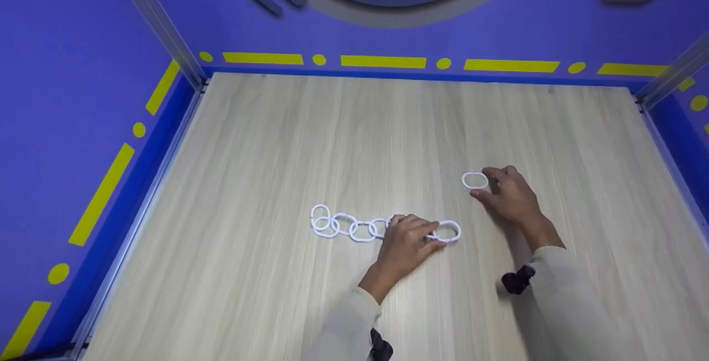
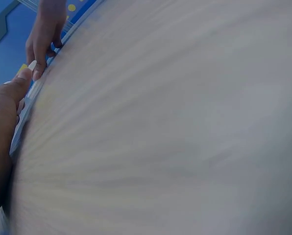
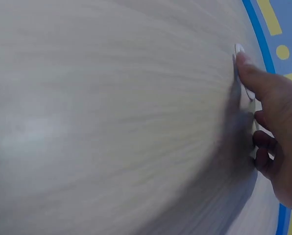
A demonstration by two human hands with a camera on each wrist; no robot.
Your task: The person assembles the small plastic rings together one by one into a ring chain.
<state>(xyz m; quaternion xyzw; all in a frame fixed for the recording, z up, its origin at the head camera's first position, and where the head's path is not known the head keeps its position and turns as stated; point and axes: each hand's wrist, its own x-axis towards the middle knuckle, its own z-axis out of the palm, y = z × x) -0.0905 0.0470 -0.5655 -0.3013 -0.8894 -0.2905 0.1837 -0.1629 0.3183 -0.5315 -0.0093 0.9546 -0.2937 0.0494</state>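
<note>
A chain of several white oval plastic links lies across the middle of the table. My left hand covers part of it and pinches the chain near its right end, where the end link sticks out past thumb and forefinger. Farther right and toward the back, my right hand holds a single loose chain link by its right side, between thumb and forefinger. In the right wrist view, that link shows edge-on beyond the thumb. The links under the left palm are hidden.
The pale wood-grain table is bordered by a blue back panel with yellow marks and a blue side panel on the left. Metal posts stand at the back corners.
</note>
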